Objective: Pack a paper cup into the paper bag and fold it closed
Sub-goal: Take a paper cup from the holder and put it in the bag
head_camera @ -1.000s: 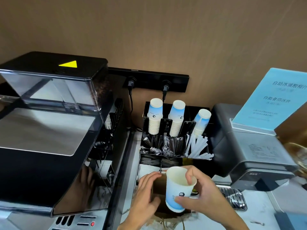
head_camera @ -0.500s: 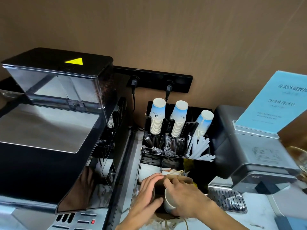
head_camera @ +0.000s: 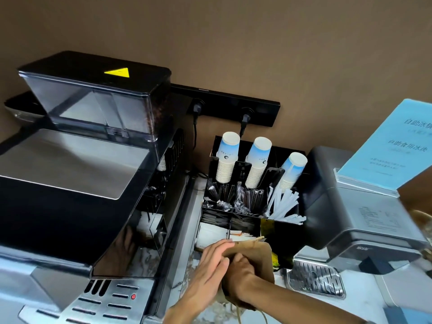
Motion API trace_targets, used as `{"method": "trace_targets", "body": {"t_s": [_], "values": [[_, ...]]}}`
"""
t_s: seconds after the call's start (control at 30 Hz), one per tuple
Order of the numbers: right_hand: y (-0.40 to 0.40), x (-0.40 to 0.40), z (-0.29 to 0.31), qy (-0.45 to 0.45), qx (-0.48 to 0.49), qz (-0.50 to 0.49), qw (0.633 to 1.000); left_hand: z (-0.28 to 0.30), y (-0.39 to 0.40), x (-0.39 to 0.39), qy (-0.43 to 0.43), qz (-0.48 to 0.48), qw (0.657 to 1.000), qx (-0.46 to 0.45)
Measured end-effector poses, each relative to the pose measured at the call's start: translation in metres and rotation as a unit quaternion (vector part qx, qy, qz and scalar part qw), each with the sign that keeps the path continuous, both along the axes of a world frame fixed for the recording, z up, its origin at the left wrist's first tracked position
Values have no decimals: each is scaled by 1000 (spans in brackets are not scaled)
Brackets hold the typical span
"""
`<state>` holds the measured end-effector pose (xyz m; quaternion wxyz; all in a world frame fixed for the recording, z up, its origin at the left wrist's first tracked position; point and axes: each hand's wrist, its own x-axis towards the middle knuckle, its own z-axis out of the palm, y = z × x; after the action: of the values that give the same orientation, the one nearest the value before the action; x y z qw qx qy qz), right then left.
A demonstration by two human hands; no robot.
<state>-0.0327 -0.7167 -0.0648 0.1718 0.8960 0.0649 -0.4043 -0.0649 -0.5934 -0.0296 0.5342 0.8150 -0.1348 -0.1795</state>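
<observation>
A brown paper bag (head_camera: 260,254) stands open on the marble counter in front of the black organiser. My left hand (head_camera: 209,274) lies against the bag's left side, fingers stretched up to its rim, holding it steady. My right hand (head_camera: 240,273) reaches down into the bag's mouth to the wrist, fingers curled. The white and blue paper cup it carried is hidden inside the bag. The bag's string handles trail toward me at the bottom edge of the view.
A black and steel coffee machine (head_camera: 70,183) fills the left. The black organiser (head_camera: 280,232) behind the bag holds three stacks of paper cups (head_camera: 256,164), straws and sachets. A grey machine (head_camera: 364,218) with a blue sign (head_camera: 397,146) and a drip tray (head_camera: 315,281) stands at the right.
My right hand has pushed the cup from above the bag down into it, and the cup has gone out of sight. My left hand stayed on the bag's side.
</observation>
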Motion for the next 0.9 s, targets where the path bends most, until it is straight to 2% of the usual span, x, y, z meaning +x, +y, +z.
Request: {"method": "trace_targets", "body": {"t_s": [0.23, 0.4, 0.53, 0.67, 0.77, 0.83, 0.9], "values": [[1, 5, 7, 20, 63, 50, 997, -4, -1, 0, -14, 7, 1000, -2], [-2, 10, 15, 47, 50, 32, 997, -6, 0, 2, -20, 13, 1000, -12], [-12, 11, 59, 64, 78, 26, 995, -7, -1, 3, -25, 11, 1000, -13], [-34, 6, 126, 13, 167, -38, 985, -8, 0, 4, -22, 9, 999, -26], [-72, 1, 181, 13, 300, -97, 949, -8, -1, 4, -20, 15, 999, -28], [-99, 2, 212, 30, 419, -147, 895, -8, -2, 4, -21, 17, 999, -26], [-120, 12, 231, 1, 510, -197, 837, -8, -3, 4, -21, 17, 999, -26]]}}
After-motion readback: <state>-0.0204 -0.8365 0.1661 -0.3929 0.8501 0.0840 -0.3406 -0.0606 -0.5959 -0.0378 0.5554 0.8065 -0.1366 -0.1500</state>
